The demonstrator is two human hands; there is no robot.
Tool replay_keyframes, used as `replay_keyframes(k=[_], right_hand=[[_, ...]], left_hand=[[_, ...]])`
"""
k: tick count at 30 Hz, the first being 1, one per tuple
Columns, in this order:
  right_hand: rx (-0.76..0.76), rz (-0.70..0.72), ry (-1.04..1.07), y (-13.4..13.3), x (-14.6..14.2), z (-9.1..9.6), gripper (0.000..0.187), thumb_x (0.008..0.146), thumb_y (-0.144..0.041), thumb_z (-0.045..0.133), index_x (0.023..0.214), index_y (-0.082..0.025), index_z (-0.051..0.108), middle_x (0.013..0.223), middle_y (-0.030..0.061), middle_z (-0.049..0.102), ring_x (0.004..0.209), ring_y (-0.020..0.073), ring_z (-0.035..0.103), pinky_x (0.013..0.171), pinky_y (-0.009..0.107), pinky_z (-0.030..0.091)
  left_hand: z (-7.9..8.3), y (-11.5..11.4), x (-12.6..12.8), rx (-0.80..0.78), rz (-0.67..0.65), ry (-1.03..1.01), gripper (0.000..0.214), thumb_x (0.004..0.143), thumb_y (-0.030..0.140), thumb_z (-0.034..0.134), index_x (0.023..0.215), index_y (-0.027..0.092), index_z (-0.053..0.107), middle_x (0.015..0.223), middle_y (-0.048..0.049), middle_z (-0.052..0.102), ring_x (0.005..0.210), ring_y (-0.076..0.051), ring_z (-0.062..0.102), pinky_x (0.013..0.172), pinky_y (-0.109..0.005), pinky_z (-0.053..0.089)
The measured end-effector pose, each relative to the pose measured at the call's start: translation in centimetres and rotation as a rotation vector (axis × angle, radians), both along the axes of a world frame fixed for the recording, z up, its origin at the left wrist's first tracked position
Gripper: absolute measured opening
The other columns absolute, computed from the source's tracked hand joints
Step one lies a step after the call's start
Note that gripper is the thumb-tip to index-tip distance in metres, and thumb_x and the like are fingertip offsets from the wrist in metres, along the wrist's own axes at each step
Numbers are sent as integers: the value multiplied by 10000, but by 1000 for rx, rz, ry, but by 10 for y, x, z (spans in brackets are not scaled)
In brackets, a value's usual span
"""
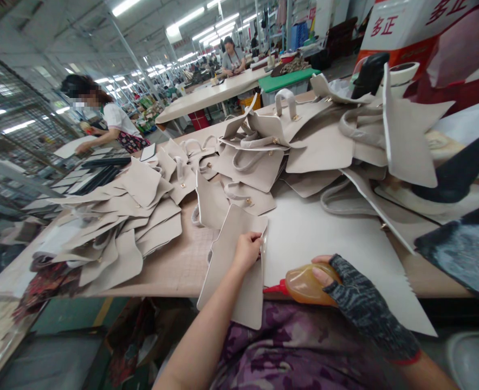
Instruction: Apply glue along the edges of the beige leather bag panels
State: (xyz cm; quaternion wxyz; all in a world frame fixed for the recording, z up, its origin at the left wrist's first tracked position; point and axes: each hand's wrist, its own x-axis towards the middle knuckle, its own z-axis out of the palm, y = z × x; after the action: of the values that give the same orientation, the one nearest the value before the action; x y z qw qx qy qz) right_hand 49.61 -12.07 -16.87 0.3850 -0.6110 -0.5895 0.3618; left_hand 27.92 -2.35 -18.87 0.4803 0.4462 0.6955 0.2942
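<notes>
- Head view, your hands: your left hand (245,250) pinches the right edge of a flat beige leather bag panel (231,265) that hangs half over the near edge of the desk (174,265); your right hand (347,290), in a dark knitted fingerless glove, is clenched round an amber squeeze bottle with a red nozzle (300,284) — the tip points at that pinched edge, just beside it.
- Head view, progress: I judge the gluing is well under way on this piece; beige panels lie fanned out on the left (113,233), and a heap of handled beige bag parts (272,146) sits farther back — which of them are finished, I cannot tell.
- Head view, beyond: a white sheet (324,238) lies under the bottle, and another person in a white top (115,122) works at a far desk.
</notes>
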Motion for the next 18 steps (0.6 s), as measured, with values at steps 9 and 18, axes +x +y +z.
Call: replay_keyframes(k=[9,18], right_hand=[[-80,32,14,-13,-3,-5,333,844,-530,473,989,-248,576,983,50,656,936,224,617,828,346,510],[-132,-15,133,-4,15,2,299,761,-513,543,860,-250,645,846,44,673,806,253,628,724,354,528]], left_hand=[[3,0,0,-8,-4,-1,252,802,141,551,1019,114,677,494,64,494,393,-53,431,443,-183,420],[-4,0,0,19,-22,7,264,818,138,510,1040,107,650,532,60,503,395,-48,435,410,-165,395]])
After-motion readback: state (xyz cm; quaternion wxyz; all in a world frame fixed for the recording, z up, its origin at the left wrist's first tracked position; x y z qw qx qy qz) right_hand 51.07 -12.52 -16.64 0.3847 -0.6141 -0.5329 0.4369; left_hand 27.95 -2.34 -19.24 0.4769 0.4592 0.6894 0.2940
